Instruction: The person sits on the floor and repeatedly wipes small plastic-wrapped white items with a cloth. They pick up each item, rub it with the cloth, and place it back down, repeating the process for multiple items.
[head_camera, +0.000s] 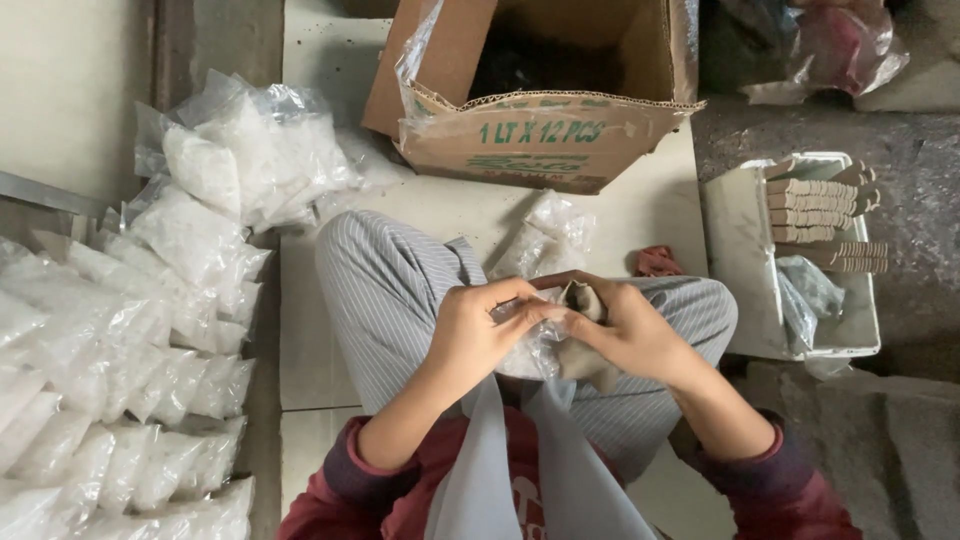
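1. Sitting cross-legged on the tiled floor (330, 330), we are working over our lap, with both hands meeting above our striped trousers (390, 290).
2. Our left hand (478, 330) is pinching the top of a small clear plastic bag (525, 350); the grip is clenched on the film between thumb and fingers.
3. Our right hand (630, 335) is closing around a dark grey wad (583, 300) at the mouth of that bag, its grip clasping both wad and film.
4. Filled clear packets (130, 400) are piling along the left edge of the floor, some spilling towards our knee.
5. A cardboard box (540, 130) lined with plastic is standing at the far edge, and two more packets (550, 235) are lying just in front of it.
6. A white tray (745, 260) of tan wooden sticks (825, 210) is sitting by the right edge.
7. We are judging the risk thus: the thin film could tear or slip from our pinch if we pull unevenly, spilling the contents onto our lap.
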